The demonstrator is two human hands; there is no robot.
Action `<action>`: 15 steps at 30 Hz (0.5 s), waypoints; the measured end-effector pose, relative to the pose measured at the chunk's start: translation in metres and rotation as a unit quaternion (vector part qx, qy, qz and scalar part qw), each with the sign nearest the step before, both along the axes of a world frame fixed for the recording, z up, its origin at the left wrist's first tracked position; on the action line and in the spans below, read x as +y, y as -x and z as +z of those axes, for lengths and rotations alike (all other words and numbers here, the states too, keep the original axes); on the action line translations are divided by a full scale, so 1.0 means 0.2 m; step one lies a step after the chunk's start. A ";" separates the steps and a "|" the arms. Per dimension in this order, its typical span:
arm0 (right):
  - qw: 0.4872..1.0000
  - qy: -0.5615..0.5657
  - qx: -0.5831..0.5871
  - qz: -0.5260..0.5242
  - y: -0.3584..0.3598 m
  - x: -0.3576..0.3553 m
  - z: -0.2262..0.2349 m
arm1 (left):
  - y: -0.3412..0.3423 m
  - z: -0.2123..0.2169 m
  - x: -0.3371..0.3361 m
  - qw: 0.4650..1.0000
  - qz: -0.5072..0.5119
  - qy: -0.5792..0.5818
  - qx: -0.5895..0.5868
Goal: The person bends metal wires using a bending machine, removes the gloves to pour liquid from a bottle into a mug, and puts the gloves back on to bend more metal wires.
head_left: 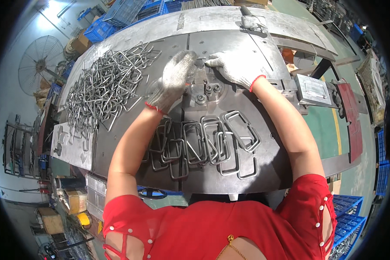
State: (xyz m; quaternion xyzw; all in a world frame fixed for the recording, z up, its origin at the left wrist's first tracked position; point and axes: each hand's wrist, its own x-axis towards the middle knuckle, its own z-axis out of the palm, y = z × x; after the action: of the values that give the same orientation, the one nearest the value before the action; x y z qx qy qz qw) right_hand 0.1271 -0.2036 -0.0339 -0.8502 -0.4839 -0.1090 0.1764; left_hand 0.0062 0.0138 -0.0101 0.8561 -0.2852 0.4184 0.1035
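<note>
A factory floor with blue plastic crates (117, 15) and a standing wire-guard fan (41, 63) surrounds a broad grey steel surface (229, 34) that fills the middle of the view. At the centre of the surface sits a small dark metal bending fixture with round pins and bolts (206, 89). Both hands wear white knitted gloves with red cuffs and meet over its far side.

The left hand (175, 78) is bent at the wrist, its fingers curled downward over the fixture's left part; what they press or pinch is hidden under the glove. The right hand (229, 67) lies flatter, fingers stretched toward the left and nearly together, fingertips touching the fixture's top beside the left hand; whether they grip a wire there I cannot tell. Both bare forearms rise from the near edge and converge.

A row of bent rectangular steel wire loops (212, 141) lies between the forearms near the surface's near edge. A tangled heap of similar wire pieces (104, 86) covers the left side.
</note>
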 end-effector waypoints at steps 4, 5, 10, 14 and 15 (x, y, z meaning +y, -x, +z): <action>1.000 -0.007 0.009 0.003 0.02 0.00 0.03 | 0.00 -0.01 0.02 0.999 0.000 0.001 0.035; 1.000 -0.017 0.005 0.007 0.03 -0.01 0.03 | 0.00 -0.01 0.02 0.999 0.010 -0.005 0.045; 0.999 0.010 0.050 -0.013 0.07 -0.02 0.09 | 0.03 0.02 -0.01 0.990 0.004 0.056 0.127; 0.996 0.061 0.040 -0.046 0.14 -0.03 0.16 | 0.06 0.08 -0.10 0.913 -0.032 0.289 0.287; 0.997 0.060 0.038 -0.037 0.16 -0.03 0.18 | 0.07 0.10 -0.12 0.882 -0.044 0.346 0.317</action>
State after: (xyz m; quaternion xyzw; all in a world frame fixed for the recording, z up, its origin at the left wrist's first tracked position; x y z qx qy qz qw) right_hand 0.0959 -0.2104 0.0025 -0.8801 -0.4508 -0.0538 0.1390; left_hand -0.0075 -0.0109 0.0091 0.8394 -0.1111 0.1917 0.4963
